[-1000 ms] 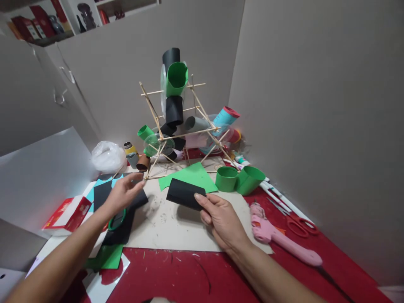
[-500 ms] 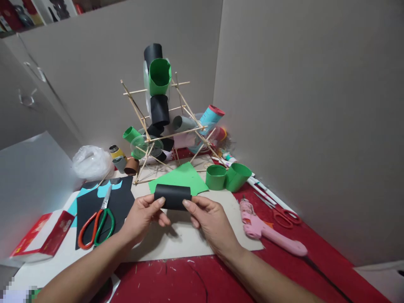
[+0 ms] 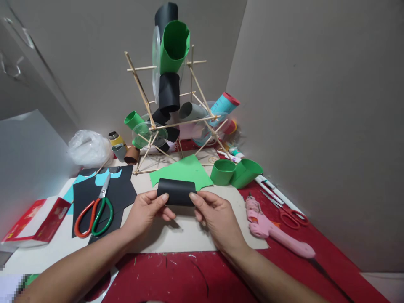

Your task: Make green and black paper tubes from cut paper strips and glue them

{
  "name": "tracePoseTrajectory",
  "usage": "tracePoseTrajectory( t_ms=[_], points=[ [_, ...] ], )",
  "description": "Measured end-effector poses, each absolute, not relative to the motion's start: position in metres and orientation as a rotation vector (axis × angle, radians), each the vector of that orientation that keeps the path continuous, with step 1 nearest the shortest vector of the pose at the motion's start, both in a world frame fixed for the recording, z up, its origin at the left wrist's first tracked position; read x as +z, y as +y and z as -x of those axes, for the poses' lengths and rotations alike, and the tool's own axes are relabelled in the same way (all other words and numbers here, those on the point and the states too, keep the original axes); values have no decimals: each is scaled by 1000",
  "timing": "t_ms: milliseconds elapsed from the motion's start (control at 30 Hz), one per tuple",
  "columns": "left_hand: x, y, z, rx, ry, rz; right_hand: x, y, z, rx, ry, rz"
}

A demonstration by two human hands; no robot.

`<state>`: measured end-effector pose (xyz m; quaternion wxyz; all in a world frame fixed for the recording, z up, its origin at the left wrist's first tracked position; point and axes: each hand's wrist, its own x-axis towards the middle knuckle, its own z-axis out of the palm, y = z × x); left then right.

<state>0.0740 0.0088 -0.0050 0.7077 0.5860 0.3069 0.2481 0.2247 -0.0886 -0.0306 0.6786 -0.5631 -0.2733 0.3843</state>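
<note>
Between both hands lies a black paper tube [image 3: 176,192], held level above a pale cardboard sheet. My left hand [image 3: 150,207] pinches its left end with thumb and fingers. At the other end, my right hand [image 3: 214,210] grips the tube the same way. Just behind it is a green paper sheet [image 3: 183,169]. Two green paper tubes stand to the right of that sheet, one upright [image 3: 222,172] and one leaning [image 3: 248,173]. Farther back rises a frame of thin wooden sticks [image 3: 186,123] bearing a wheel with black and green tubes [image 3: 175,46].
Scissors with red and green handles [image 3: 96,214] lie on black paper [image 3: 83,198] at left, near a red box [image 3: 38,223]. On the right are a pink glue gun [image 3: 277,235] and red-handled scissors [image 3: 292,218]. A plastic bag [image 3: 90,148] sits at back left.
The camera view has shifted, so the stick frame appears larger and higher. Both hands still hold the black tube, which sits slightly farther right in view.
</note>
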Motion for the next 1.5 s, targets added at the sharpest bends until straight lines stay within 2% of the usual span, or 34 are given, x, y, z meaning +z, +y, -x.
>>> tracePoseTrajectory(
  t_ms=[433, 1033, 1500],
  points=[
    [2, 1, -75, 566, 724, -1336, -38, -91, -226, 900, -683, 1284],
    [-5, 7, -73, 423, 528, -1338, -37, -86, -223, 883, -471, 1160],
    [-4, 10, -71, 416, 492, -1270, -37, -88, -224, 865, -509, 1192]
  ],
)
